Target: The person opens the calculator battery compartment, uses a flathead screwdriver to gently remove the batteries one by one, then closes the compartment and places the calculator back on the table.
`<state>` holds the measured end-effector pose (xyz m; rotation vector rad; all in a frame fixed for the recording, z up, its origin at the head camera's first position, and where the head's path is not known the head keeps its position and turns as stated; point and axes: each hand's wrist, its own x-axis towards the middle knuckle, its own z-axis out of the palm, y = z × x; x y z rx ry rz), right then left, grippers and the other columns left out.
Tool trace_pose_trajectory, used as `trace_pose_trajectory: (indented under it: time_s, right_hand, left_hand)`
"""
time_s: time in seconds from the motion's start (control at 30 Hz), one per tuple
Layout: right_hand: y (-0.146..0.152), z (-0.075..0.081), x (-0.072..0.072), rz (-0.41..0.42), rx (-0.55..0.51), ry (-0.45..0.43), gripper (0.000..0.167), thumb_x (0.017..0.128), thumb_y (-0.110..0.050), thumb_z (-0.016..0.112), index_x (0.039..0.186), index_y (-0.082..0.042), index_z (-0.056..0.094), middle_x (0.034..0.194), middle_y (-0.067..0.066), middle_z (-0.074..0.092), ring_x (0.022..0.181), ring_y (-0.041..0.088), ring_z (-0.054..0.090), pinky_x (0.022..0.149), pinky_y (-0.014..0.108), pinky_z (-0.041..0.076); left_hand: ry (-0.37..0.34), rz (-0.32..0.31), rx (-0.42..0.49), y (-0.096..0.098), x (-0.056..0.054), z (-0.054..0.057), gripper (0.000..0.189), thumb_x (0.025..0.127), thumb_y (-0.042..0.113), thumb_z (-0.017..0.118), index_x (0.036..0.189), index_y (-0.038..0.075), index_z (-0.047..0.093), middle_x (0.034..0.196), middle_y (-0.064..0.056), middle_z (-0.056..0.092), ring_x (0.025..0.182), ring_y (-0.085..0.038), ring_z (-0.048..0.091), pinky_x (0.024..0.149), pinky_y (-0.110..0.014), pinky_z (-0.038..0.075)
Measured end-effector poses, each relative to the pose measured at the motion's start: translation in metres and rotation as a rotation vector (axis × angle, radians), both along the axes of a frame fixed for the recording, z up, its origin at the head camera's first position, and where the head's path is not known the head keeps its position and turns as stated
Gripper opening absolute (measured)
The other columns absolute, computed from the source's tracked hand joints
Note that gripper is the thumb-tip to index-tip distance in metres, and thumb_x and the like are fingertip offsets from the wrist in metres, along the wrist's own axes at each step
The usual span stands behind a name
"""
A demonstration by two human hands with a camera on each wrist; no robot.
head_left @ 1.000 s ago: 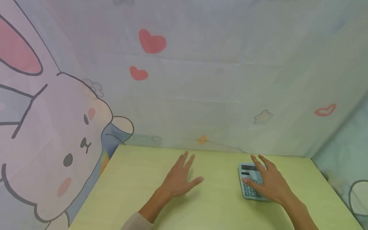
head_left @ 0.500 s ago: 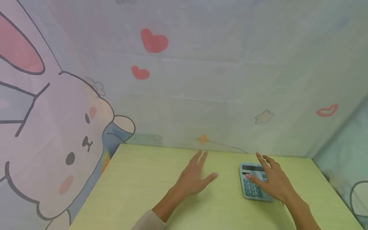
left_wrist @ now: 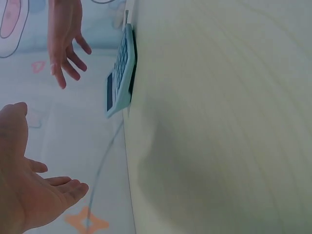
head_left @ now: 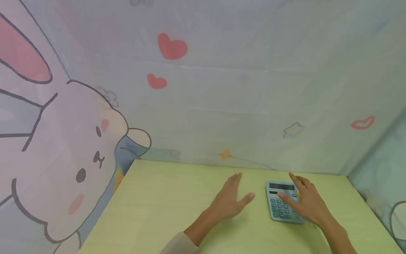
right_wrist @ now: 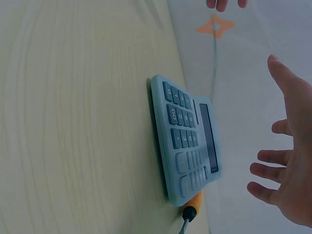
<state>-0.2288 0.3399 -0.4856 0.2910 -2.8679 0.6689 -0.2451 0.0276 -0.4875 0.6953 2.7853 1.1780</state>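
A light blue calculator (head_left: 281,215) lies face up on the table, its screen toward the back. Over its right side hovers my right hand (head_left: 309,204), fingers spread and holding nothing; the thumb overlaps the keys in the head view. Beyond the calculator in the right wrist view, a screwdriver shows its orange handle (right_wrist: 195,200), black collar and part of a metal shaft; the rest is hidden behind the calculator. My left hand (head_left: 226,201), thumb held apart, is in the air left of the calculator with nothing in it. Its shadow falls on the tabletop in the left wrist view.
The pale yellow table (head_left: 152,197) ends at a back edge against a hanging cloth (head_left: 222,123) printed with hearts, stars and a large rabbit. Another stretch of cloth (head_left: 387,169) hangs along the right side.
My left hand has moved right, closer to the calculator. My right hand has shifted slightly right, uncovering more of the keys, and a bit of the orange handle now shows beside it.
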Motion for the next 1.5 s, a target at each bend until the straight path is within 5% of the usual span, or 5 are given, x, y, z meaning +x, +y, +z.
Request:
trace_pose_trajectory:
  time_s: [0.37,0.63,0.87,1.23,1.5]
  right_hand:
    - [0.012,-0.015,0.000,-0.014,-0.031,0.026,0.079,0.107,-0.047,0.061,0.161,0.005,0.035,0.149,0.039,0.040,0.131,0.062,0.040,0.094,0.081,0.041]
    - [0.018,-0.018,0.000,-0.034,-0.095,-0.011,0.072,0.112,-0.044,0.050,0.159,0.009,0.037,0.148,0.041,0.040,0.129,0.061,0.046,0.094,0.080,0.041]
    - [0.022,-0.021,0.000,-0.046,-0.175,-0.028,0.067,0.116,-0.041,0.038,0.157,0.012,0.039,0.143,0.039,0.047,0.122,0.055,0.055,0.091,0.072,0.049]
    - [0.026,-0.027,-0.004,-0.102,-0.181,-0.082,0.072,0.116,-0.045,0.030,0.153,0.015,0.040,0.141,0.040,0.049,0.120,0.054,0.056,0.091,0.069,0.048]
    - [0.021,-0.030,-0.006,-0.132,-0.171,-0.139,0.076,0.116,-0.049,0.028,0.154,0.017,0.038,0.141,0.042,0.049,0.122,0.055,0.055,0.093,0.069,0.048]
  left_hand:
    - [-0.027,-0.024,0.057,0.038,0.003,-0.008,0.079,0.109,0.054,0.050,0.167,0.005,0.027,0.172,-0.010,0.030,0.158,-0.024,0.030,0.125,-0.041,0.032]
    - [-0.101,-0.029,0.110,0.063,0.004,-0.016,0.074,0.106,0.043,0.051,0.165,0.003,0.032,0.169,-0.009,0.035,0.156,-0.023,0.034,0.125,-0.037,0.032]
    - [-0.188,-0.014,0.165,0.074,0.002,-0.018,0.074,0.103,0.043,0.053,0.163,0.004,0.037,0.156,-0.009,0.048,0.142,-0.022,0.051,0.116,-0.037,0.044]
    - [-0.331,0.025,0.287,0.095,-0.001,-0.029,0.075,0.096,0.042,0.062,0.158,0.004,0.047,0.153,-0.010,0.057,0.136,-0.024,0.058,0.113,-0.039,0.047]
    - [-0.315,-0.104,0.431,0.097,0.002,-0.033,0.048,0.098,0.030,0.063,0.141,0.010,0.065,0.120,0.000,0.074,0.101,-0.004,0.063,0.092,-0.026,0.051]
